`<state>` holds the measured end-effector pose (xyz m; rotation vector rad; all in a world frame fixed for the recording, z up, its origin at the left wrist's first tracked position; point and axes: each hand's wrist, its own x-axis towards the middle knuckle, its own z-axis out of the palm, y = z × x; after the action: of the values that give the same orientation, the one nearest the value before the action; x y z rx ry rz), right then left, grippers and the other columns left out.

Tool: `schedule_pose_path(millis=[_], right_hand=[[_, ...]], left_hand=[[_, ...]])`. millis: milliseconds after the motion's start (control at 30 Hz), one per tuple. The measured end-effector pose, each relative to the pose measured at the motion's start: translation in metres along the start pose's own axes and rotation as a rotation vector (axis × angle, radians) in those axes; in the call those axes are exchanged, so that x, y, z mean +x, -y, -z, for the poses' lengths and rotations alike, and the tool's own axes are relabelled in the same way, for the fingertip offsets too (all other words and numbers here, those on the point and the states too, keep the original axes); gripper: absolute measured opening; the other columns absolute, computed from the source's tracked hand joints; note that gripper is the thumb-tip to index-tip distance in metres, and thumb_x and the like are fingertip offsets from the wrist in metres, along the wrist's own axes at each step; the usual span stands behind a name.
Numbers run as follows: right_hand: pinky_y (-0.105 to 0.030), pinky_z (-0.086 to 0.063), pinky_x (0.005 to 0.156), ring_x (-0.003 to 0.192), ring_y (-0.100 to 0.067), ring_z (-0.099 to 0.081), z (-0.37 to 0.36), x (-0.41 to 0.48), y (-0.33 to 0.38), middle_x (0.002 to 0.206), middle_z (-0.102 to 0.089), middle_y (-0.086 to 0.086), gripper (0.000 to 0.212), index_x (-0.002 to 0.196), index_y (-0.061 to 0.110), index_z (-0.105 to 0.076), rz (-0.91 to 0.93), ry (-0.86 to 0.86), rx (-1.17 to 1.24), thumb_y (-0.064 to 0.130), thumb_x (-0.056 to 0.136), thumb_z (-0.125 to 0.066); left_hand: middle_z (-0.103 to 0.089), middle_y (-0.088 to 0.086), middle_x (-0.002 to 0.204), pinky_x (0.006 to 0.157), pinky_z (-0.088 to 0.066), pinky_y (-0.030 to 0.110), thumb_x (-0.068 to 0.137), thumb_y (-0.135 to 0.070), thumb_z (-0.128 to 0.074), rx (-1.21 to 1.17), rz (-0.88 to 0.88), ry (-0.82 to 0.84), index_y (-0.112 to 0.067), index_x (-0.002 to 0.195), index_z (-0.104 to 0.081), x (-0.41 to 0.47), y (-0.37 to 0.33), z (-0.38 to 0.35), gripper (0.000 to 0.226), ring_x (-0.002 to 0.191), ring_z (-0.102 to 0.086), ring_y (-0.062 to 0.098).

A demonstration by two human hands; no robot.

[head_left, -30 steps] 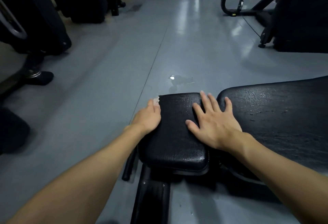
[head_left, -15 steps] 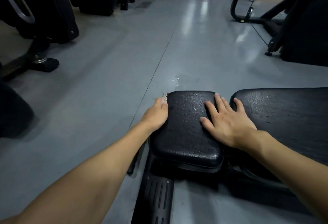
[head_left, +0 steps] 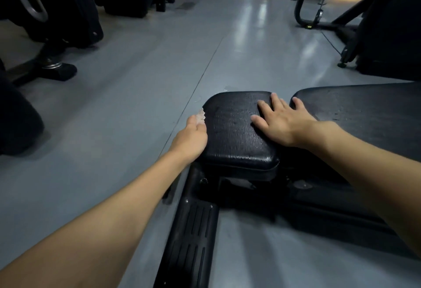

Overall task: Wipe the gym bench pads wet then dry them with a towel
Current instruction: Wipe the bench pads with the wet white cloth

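Note:
A small black seat pad (head_left: pixel 234 132) of the gym bench lies in front of me, its surface glistening with droplets. The longer black back pad (head_left: pixel 364 109) runs off to the right. My left hand (head_left: pixel 192 138) is at the seat pad's left side and holds a small whitish wad, a wipe or tissue (head_left: pixel 201 114), whose tip sticks out past the fingers. My right hand (head_left: pixel 282 121) lies flat with spread fingers on the seat pad's right part, the outer fingers reaching across the gap onto the back pad.
The bench's black frame and ribbed foot plate (head_left: pixel 191 237) run toward me on the grey floor (head_left: pixel 136 96). Dark gym machines stand at the left (head_left: pixel 57 14) and at the right (head_left: pixel 387 25).
The view has shifted, so the bench sits lower and further right. Both hands stay on the seat pad; the left hand's whitish wad shows more.

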<state>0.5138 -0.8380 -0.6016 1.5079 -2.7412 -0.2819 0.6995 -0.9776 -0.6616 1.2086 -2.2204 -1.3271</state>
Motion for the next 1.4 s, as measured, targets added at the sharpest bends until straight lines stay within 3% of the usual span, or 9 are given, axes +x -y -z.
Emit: schedule_pose_path(millis=[167, 267, 400, 667, 833, 933, 1033, 1167, 1400], right_hand=[[-0.054, -0.013, 0.118, 0.144, -0.035, -0.028, 0.002, -0.015, 0.004, 0.161, -0.017, -0.019, 0.076, 0.153, 0.028, -0.023, 0.082, -0.013, 0.049, 0.067, 0.090, -0.005], [-0.055, -0.014, 0.117, 0.144, -0.028, -0.030, 0.003, -0.040, -0.001, 0.157, -0.028, -0.010, 0.073, 0.150, 0.031, -0.030, 0.171, -0.057, 0.064, 0.066, 0.090, -0.006], [-0.063, -0.009, 0.114, 0.147, -0.027, -0.020, 0.004, -0.063, -0.019, 0.152, -0.036, -0.005, 0.059, 0.147, 0.035, -0.032, 0.103, -0.088, 0.014, 0.057, 0.096, -0.011], [-0.062, -0.018, 0.113, 0.141, -0.028, -0.029, 0.004, -0.070, -0.019, 0.143, -0.050, -0.003, 0.056, 0.141, 0.028, -0.039, 0.122, -0.118, 0.070, 0.054, 0.097, -0.014], [-0.059, -0.020, 0.113, 0.138, -0.025, -0.035, 0.006, -0.071, -0.023, 0.137, -0.054, -0.004, 0.051, 0.142, 0.025, -0.039, 0.124, -0.146, 0.151, 0.050, 0.102, -0.021], [-0.054, -0.024, 0.111, 0.134, -0.023, -0.042, 0.009, -0.070, -0.026, 0.133, -0.055, -0.006, 0.047, 0.140, 0.023, -0.041, 0.128, -0.162, 0.189, 0.044, 0.103, -0.021], [-0.051, -0.026, 0.112, 0.136, -0.023, -0.040, 0.011, -0.069, -0.036, 0.140, -0.050, -0.006, 0.046, 0.138, 0.023, -0.044, 0.110, -0.177, 0.131, 0.041, 0.102, -0.022], [-0.063, -0.009, 0.115, 0.149, -0.034, -0.014, 0.012, -0.070, -0.044, 0.158, -0.028, -0.006, 0.051, 0.148, 0.031, -0.035, -0.033, -0.053, 0.102, 0.047, 0.101, -0.022], [-0.063, -0.014, 0.115, 0.146, -0.034, -0.024, 0.006, -0.072, -0.047, 0.152, -0.039, -0.005, 0.050, 0.146, 0.026, -0.038, 0.012, -0.114, 0.153, 0.042, 0.100, -0.026]], left_hand=[[-0.029, -0.012, 0.153, 0.112, -0.026, 0.035, 0.094, -0.054, -0.020, -0.143, -0.101, -0.133, -0.043, 0.153, -0.011, -0.055, 0.020, -0.023, 0.061, 0.132, -0.036, 0.008], [-0.005, -0.014, 0.161, 0.110, -0.013, 0.023, 0.093, -0.041, -0.022, -0.128, -0.212, -0.117, -0.040, 0.154, 0.003, -0.086, 0.029, -0.031, 0.066, 0.134, -0.010, -0.008], [0.016, -0.018, 0.161, 0.123, 0.002, 0.033, 0.097, -0.026, -0.022, 0.149, -0.392, -0.073, -0.037, 0.152, 0.012, -0.086, 0.055, -0.016, 0.065, 0.140, 0.022, -0.010], [-0.003, -0.003, 0.164, 0.119, 0.002, 0.020, 0.103, -0.018, -0.033, 0.577, -0.809, -0.095, -0.026, 0.156, -0.001, -0.065, 0.056, 0.004, 0.063, 0.151, 0.005, 0.011], [-0.009, 0.005, 0.164, 0.122, 0.001, 0.034, 0.101, -0.010, -0.034, 0.746, -0.920, -0.081, -0.022, 0.157, 0.002, -0.066, 0.042, 0.003, 0.068, 0.152, 0.001, 0.017], [-0.013, 0.008, 0.163, 0.121, -0.014, 0.043, 0.089, 0.008, -0.052, 0.825, -1.076, -0.067, -0.012, 0.157, -0.008, -0.068, 0.018, -0.012, 0.083, 0.151, -0.007, 0.020], [-0.022, 0.012, 0.161, 0.118, -0.024, 0.044, 0.094, 0.002, -0.052, 0.813, -1.189, -0.061, -0.007, 0.155, -0.021, -0.069, 0.001, -0.023, 0.069, 0.150, -0.017, 0.024], [-0.018, 0.007, 0.163, 0.118, -0.025, 0.046, 0.101, -0.012, -0.044, 0.807, -1.116, -0.029, -0.010, 0.155, -0.020, -0.064, 0.016, -0.001, 0.059, 0.150, -0.015, 0.020], [-0.017, 0.008, 0.163, 0.120, -0.019, 0.046, 0.100, -0.010, -0.038, 0.797, -1.044, -0.041, -0.011, 0.156, -0.013, -0.064, 0.019, -0.006, 0.061, 0.151, -0.011, 0.021]])
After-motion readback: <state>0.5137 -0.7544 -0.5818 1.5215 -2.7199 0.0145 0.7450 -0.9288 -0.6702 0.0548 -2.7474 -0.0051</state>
